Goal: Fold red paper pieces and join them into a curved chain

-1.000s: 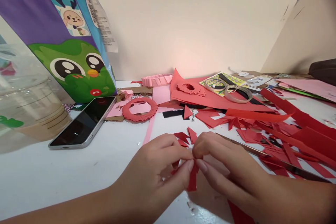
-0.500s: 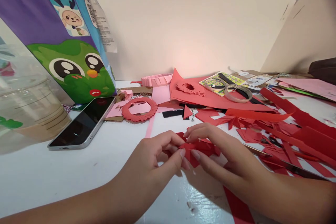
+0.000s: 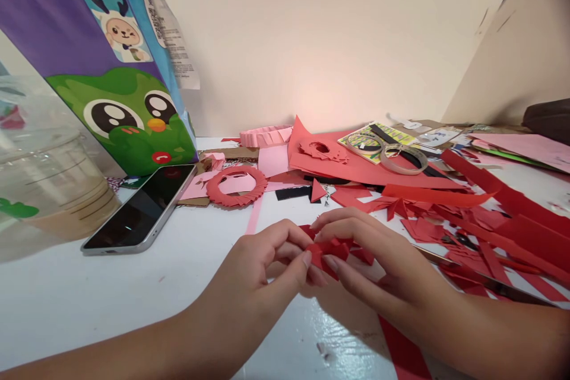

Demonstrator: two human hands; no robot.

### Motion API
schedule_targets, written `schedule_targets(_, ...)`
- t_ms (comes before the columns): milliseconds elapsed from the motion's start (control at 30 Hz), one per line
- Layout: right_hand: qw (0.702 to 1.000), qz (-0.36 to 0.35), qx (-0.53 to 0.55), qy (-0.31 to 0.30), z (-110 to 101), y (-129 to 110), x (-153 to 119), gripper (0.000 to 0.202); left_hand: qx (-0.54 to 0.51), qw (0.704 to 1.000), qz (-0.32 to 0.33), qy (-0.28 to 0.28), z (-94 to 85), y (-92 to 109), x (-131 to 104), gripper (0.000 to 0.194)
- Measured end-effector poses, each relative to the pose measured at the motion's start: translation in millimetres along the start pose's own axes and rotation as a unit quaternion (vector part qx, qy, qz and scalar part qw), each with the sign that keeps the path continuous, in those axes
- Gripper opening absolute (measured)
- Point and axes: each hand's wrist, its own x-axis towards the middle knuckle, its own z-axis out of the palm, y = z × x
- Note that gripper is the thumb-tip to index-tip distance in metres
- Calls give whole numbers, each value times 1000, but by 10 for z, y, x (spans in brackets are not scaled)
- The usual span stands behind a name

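Between both hands, just above the white table, is a small piece of folded red paper [image 3: 332,249] with pointed corners. My left hand [image 3: 271,273] pinches its left side between thumb and fingers. On the other side, my right hand [image 3: 378,255] grips it with the thumb in front and the fingers curled over the top. The fingers hide part of the folds. Beyond my left hand lies a red folded-paper ring [image 3: 214,190], and a smaller red paper rosette [image 3: 323,151] rests farther back on a red sheet.
A phone [image 3: 142,208], a plastic cup [image 3: 57,190] and a tall printed paper bag [image 3: 116,71] stand or lie at left. Red paper scraps [image 3: 472,219], scissors [image 3: 499,285] and rolls of clear tape [image 3: 403,157] spread over the right side. A red strip [image 3: 401,344] lies near the front.
My right fingers and thumb have shifted slightly on the red paper, and its front fold now sits at a different angle. My left hand keeps its pinch almost unmoved.
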Motion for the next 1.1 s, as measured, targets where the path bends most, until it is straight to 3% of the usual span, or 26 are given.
schedule_targets(200,1000,-4,14,-8,-14,8,-10,20,1,1000,-1,21,-20,10,24,8)
schedule_targets(433,999,7,23,-23,-23,12,-28,21,-54,999,4,-1,-11,23,16,13)
schedule_targets(633,995,77,56,-11,-2,10,2,10,-63,998,15,2,-13,0,-17,17)
schedule_targets(900,996,54,60,-26,-10,-12,13,12,-11,1000,3,-16,-26,-11,17,9)
schedule_targets(1100,998,46,39,-18,18,32,-56,10,-56,998,-32,-23,-11,18,30,20)
